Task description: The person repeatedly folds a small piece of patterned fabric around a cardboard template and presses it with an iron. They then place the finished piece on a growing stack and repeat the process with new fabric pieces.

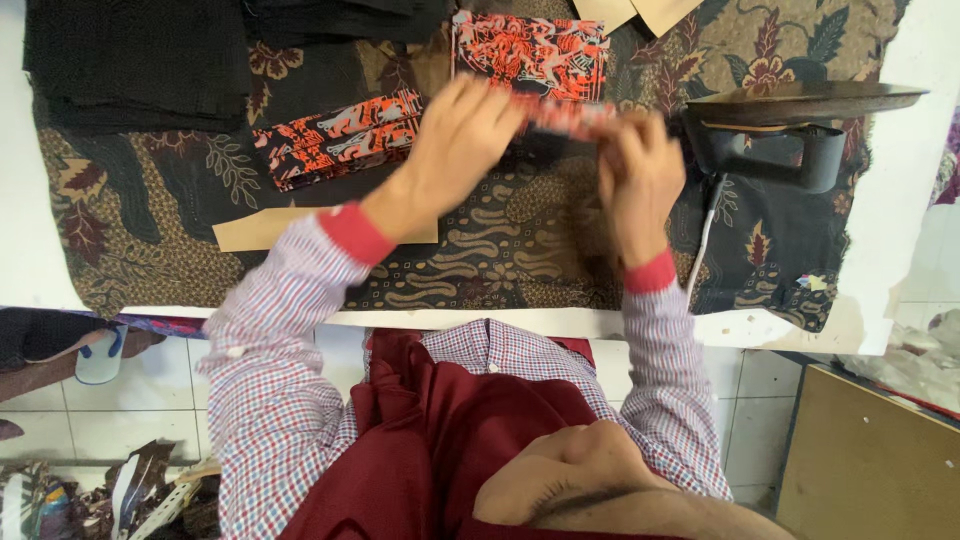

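Though motion blurs it, left hand point(462, 135) and right hand point(640, 175) grip clenched on orange patterned strip point(562, 114).

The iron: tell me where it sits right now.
In the head view, the iron sits tipped on its side at the table's right, just beyond the right hand, on the patterned cloth.

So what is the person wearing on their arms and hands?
Both arms have long sleeves with a small check pattern in red, blue and white. Each sleeve ends in a plain red cuff at the wrist. The left hand and the right hand are bare: no gloves. No rings or watch can be made out, though the hands are a bit blurred.
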